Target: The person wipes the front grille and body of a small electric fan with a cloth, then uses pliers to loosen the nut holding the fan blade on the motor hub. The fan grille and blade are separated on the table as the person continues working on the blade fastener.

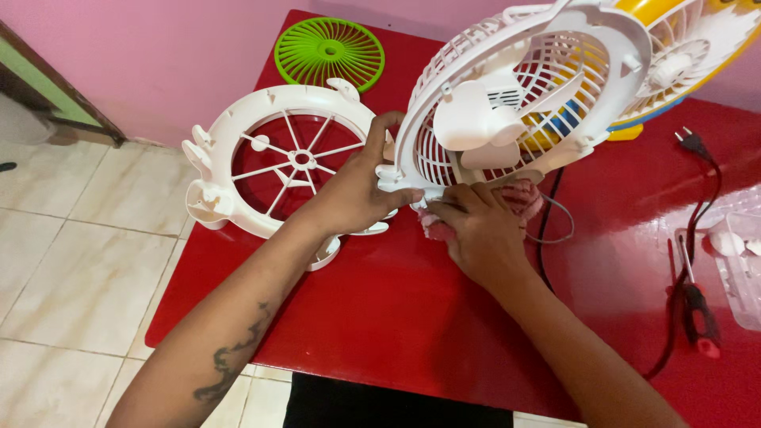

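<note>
While the white fan housing (515, 95) stands tilted at upper centre of the frame, both hands work at its lower rim. Assembly looks partway: blades sit inside the rear grille, but the white ring frame (277, 158) lies separate on the red desk (380, 317) at left, and the green grille (329, 51) rests apart at upper left. Left hand (353, 194) is closed around the housing's bottom edge. Right hand (479, 230) is curled, fingertips pinching at the base; what they grip is hidden. Screwdriver (697, 305) lies at right.
</note>
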